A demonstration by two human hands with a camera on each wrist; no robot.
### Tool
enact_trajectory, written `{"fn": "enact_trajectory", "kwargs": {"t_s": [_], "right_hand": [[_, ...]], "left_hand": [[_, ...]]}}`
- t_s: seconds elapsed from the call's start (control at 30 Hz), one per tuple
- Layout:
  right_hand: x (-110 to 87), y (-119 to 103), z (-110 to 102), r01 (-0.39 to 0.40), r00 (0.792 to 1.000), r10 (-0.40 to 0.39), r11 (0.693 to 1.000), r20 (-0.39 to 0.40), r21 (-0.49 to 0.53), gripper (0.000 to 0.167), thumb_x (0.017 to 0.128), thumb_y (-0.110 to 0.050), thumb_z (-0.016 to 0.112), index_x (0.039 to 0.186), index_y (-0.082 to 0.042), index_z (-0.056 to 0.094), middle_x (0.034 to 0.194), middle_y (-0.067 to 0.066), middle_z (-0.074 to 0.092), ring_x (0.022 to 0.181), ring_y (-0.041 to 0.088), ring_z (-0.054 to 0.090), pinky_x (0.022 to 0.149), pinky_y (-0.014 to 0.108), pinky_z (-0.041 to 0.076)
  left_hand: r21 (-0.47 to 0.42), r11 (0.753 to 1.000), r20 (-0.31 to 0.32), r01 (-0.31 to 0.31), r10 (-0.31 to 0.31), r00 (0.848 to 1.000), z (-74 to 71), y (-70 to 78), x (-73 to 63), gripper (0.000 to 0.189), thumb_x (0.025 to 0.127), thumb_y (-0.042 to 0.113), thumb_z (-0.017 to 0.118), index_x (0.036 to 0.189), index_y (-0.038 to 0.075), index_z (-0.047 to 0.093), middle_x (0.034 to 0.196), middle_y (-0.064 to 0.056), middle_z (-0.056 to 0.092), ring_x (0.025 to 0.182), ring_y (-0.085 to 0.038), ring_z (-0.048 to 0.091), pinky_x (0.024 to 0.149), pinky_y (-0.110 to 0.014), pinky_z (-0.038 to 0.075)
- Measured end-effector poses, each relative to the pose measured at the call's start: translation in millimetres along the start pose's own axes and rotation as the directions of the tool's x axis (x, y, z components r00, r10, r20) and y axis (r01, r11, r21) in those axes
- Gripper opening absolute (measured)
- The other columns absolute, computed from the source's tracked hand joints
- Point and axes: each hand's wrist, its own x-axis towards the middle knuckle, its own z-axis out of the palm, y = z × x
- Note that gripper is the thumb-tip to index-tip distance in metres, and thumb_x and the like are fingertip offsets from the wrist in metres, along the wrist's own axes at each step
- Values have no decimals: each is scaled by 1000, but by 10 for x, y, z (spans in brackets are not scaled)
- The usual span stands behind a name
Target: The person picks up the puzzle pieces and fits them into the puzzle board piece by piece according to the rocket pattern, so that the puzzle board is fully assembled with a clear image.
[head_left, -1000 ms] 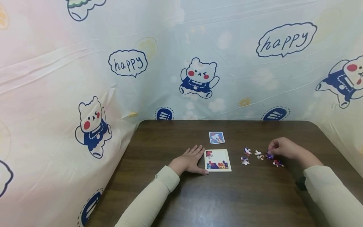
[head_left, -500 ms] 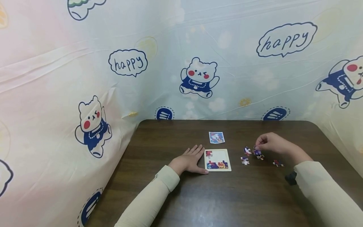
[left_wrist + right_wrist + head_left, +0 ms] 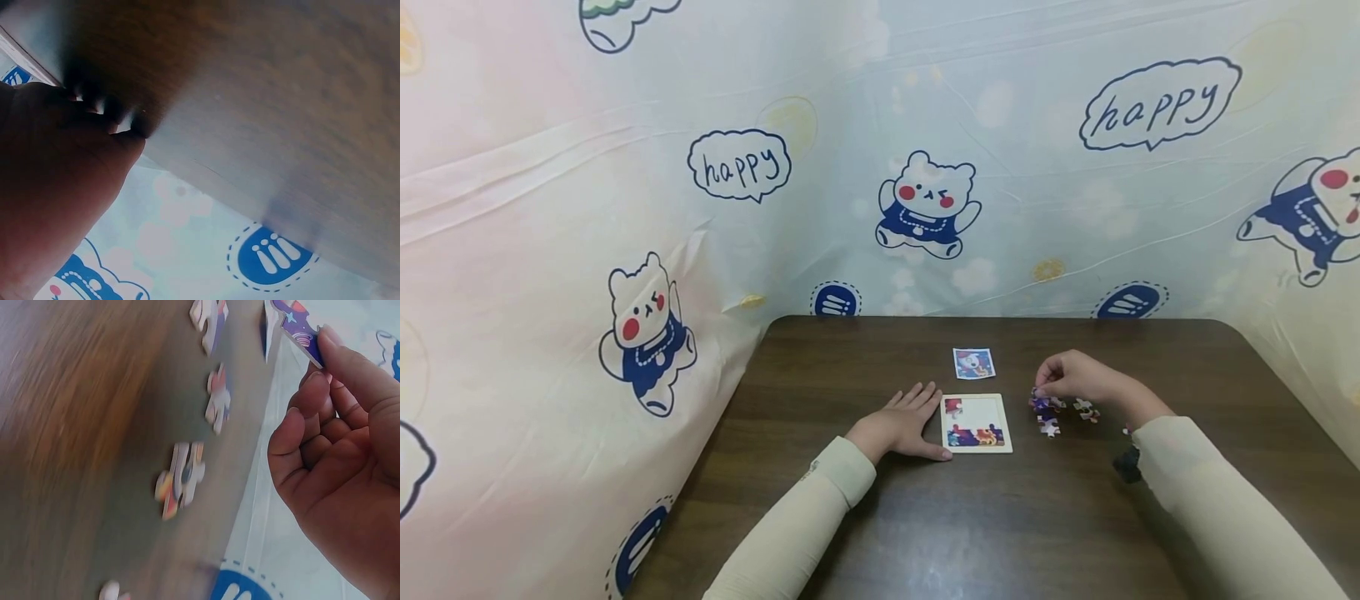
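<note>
My right hand (image 3: 1086, 379) pinches a purple jigsaw puzzle piece (image 3: 301, 330) between thumb and fingertips, raised above the table in the right wrist view. In the head view it overlaps the left-hand loose pieces. Flat on the table, fingers spread, my left hand (image 3: 898, 427) rests against the left side of a square puzzle tray (image 3: 981, 412). Pieces fill the tray's bottom row, and another sits at its upper left; the rest of its base shows white. Loose pieces lie right of the tray, among them a pale one (image 3: 1049, 427) and a yellow-and-white one (image 3: 181, 478).
A small picture card (image 3: 973, 364) lies behind the tray on the brown table (image 3: 865, 350). Another loose piece is mostly hidden by the right sleeve (image 3: 1202, 475). A printed curtain (image 3: 1030, 208) hangs behind the table.
My right hand has moved left with the purple puzzle piece, from the right-hand pieces, past the yellow-and-white one, to the left-hand ones. The left hand stays beside the tray.
</note>
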Motion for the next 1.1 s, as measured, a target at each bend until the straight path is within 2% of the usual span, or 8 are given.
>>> {"fn": "enact_trajectory", "kwargs": {"t_s": [0.13, 0.37, 0.57, 0.73, 0.87, 1.1], "right_hand": [[128, -38, 74, -8, 1000, 8, 1000, 17, 11, 8, 88, -16, 76, 87, -11, 71, 80, 4, 69, 77, 32, 63, 68, 45, 53], [295, -128, 205, -11, 999, 11, 1000, 38, -3, 9, 88, -19, 77, 86, -13, 71, 79, 1, 68, 72, 21, 60, 67, 39, 52], [391, -203, 284, -18, 998, 18, 1000, 57, -3, 7, 89, -19, 76, 87, -14, 72, 80, 1, 68, 72, 21, 60, 69, 39, 52], [474, -244, 343, 1, 997, 1, 1000, 81, -17, 7, 89, -20, 77, 87, -15, 72, 81, 0, 68, 73, 20, 61, 70, 36, 51], [530, -287, 385, -16, 995, 18, 1000, 95, -22, 7, 88, -21, 77, 87, -16, 72, 82, 0, 68, 74, 20, 61, 71, 35, 51], [615, -307, 447, 27, 994, -22, 999, 110, -42, 6, 89, -15, 76, 86, -12, 71, 79, -1, 67, 72, 16, 58, 68, 32, 50]], "left_hand": [[1, 1000, -9, -7, 7, 1000, -15, 11, -23, 116, 76, 85, 53, 161, 22, 7, 167, 1, 0, 152, -22, -1, 120, -47, 6], [-4, 1000, -3, -1, 1, 1000, -28, 22, -52, 115, 76, 85, 53, 161, 21, 7, 167, 2, 0, 152, -21, -2, 121, -45, 6], [-6, 1000, -7, -3, 3, 1000, -23, 19, -44, 117, 75, 85, 53, 161, 22, 7, 167, 2, -1, 152, -21, -2, 120, -46, 6], [-11, 1000, 8, 13, -13, 1000, 4, 5, -5, 118, 74, 87, 53, 161, 23, 6, 166, 4, -2, 152, -20, -3, 121, -45, 5], [-17, 999, 17, 26, -26, 1000, 28, -10, 29, 119, 72, 88, 52, 161, 25, 4, 166, 6, -3, 151, -18, -4, 121, -43, 3], [-20, 1000, -9, -1, 1, 1000, -17, 19, -17, 118, 74, 86, 54, 161, 20, 9, 167, 1, 2, 152, -22, 0, 120, -47, 7]]}}
